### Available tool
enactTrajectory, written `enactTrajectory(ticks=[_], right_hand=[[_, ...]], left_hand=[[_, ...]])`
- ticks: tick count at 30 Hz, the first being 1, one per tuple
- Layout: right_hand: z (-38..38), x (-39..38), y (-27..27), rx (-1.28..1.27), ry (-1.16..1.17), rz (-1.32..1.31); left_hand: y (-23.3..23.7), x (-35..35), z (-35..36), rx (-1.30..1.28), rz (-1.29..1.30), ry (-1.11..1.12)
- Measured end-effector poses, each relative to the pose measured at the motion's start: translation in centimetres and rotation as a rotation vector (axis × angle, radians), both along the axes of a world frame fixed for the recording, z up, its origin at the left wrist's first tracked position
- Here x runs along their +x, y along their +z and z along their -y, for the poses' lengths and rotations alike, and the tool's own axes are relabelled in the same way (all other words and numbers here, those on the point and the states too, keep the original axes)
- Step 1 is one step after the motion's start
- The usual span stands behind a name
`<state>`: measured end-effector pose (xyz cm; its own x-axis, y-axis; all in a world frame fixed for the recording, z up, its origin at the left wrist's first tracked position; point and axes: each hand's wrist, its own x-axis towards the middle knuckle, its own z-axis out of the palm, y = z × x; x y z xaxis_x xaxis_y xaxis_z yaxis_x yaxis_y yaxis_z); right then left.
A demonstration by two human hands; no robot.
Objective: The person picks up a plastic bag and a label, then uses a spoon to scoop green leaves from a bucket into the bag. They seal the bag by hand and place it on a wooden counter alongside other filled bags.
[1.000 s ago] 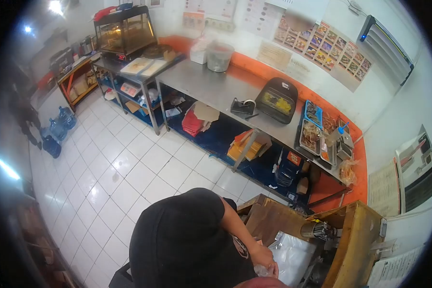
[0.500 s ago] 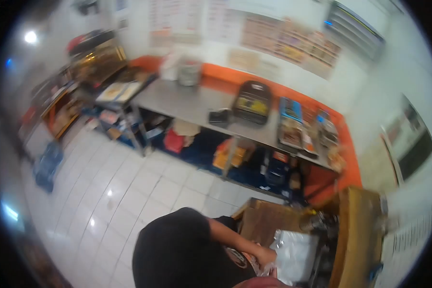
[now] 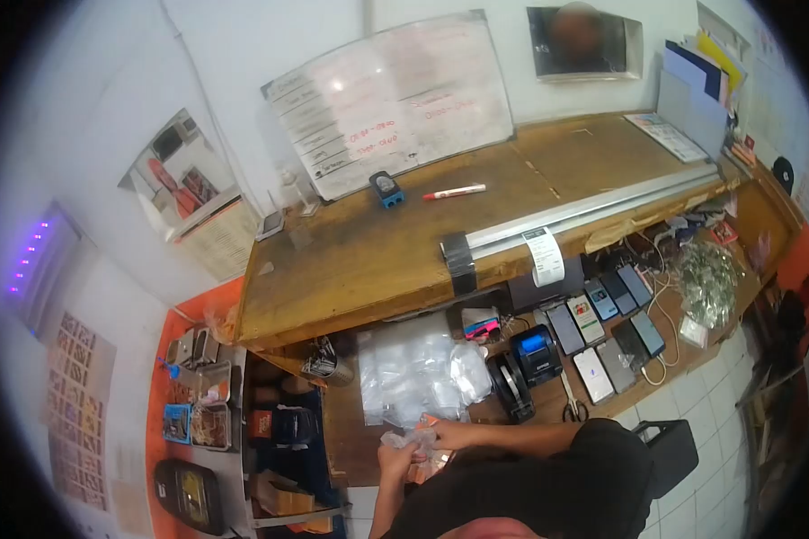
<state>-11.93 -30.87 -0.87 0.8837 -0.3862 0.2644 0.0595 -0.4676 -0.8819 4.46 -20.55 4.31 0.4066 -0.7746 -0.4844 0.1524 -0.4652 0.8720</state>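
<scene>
Both my hands are close together at the front edge of the wooden desk, closed on a clear plastic bag. Bunched plastic shows between the fingers of my left hand. My right hand pinches the other side of the bag, with something orange and white just below. Flat on the desk ahead lies a stack of clear plastic sheets or bags. To its right are a black tape dispenser and a small black-and-blue device.
Several phones lie to the right, near scissors. Above runs a wooden shelf with a printed paper strip hanging off it and a red marker on top. A whiteboard leans behind. A black chair back stands right.
My view has swung from the side table and floor to the desk. Both hands now show with the bag between them; earlier one arm reached beside the plastic stack.
</scene>
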Motion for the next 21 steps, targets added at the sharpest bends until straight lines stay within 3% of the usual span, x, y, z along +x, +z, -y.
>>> enactTrajectory(ticks=[1, 3, 4, 6, 7, 9, 10, 12, 13, 15, 19, 21], right_hand=[[-0.6, -0.5, 2.2, 0.003, -0.007, 0.007], [-2.0, -1.3, 6.4, 0.154, -0.001, -0.476], [-2.2, -1.1, 5.3, 0.151, 0.002, -0.476], [-3.0, 0.1, 2.0, 0.047, -0.201, -0.124], [-3.1, 0.3, 1.6, 0.042, -0.203, -0.121], [-3.5, 0.6, 0.6, 0.144, -0.267, -0.043], [-3.6, 0.7, -0.3, 0.145, -0.271, -0.042], [-3.5, 1.1, -1.2, 0.296, -0.301, -0.027], [-3.7, 1.3, -1.4, 0.300, -0.293, -0.025], [-3.7, 1.5, -1.6, 0.350, -0.297, -0.003], [-2.7, 1.4, -2.2, 0.255, -0.272, -0.102], [-3.0, 1.0, 1.4, 0.081, -0.342, -0.300]], left_hand=[[-0.3, 0.2, 0.3, 0.003, 0.007, -0.007], [-0.7, 0.2, 0.5, -0.036, -0.084, 0.056], [-0.9, 0.3, 0.4, -0.039, -0.085, 0.060], [-1.3, 0.8, 0.2, -0.002, -0.092, 0.030], [-0.7, 1.2, 0.2, -0.007, -0.090, 0.027], [0.6, 1.7, -0.5, -0.152, 0.416, -0.284], [0.9, 1.6, -0.9, -0.152, 0.416, -0.289], [1.2, 1.8, -1.9, -0.225, 0.110, -0.273], [1.0, 1.9, -2.4, -0.220, 0.114, -0.267], [0.1, 2.1, -2.9, -0.169, 0.707, -0.348], [-1.9, 2.4, -3.0, -0.225, 0.710, -0.454], [-0.3, 1.8, -4.1, -0.524, 0.832, -0.548]])
